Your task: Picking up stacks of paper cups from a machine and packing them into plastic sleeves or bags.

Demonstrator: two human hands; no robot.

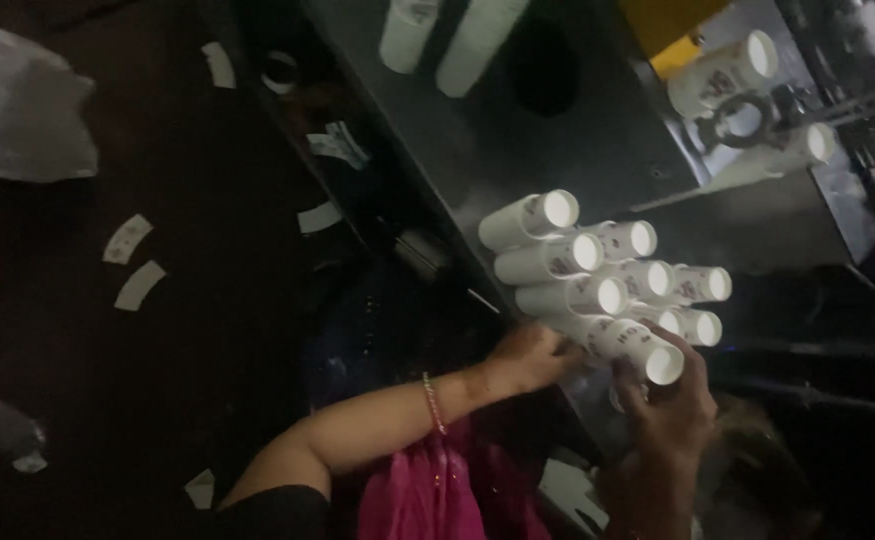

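Head view: both hands' grip clamped on nearest stack of white printed paper cups (637,345), left hand (532,355), right hand (669,405); gathering step; next, a steady lift off grey metal surface (517,140).

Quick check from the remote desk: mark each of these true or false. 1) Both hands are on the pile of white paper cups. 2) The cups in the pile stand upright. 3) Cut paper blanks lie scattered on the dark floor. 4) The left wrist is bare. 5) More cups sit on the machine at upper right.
1) True: the left hand and right hand both touch the pile of white paper cups.
2) False: they lie on their sides, open ends facing right.
3) True: curved paper blanks lie on the floor.
4) False: it wears a beaded bracelet.
5) True: cups on the machine are there.
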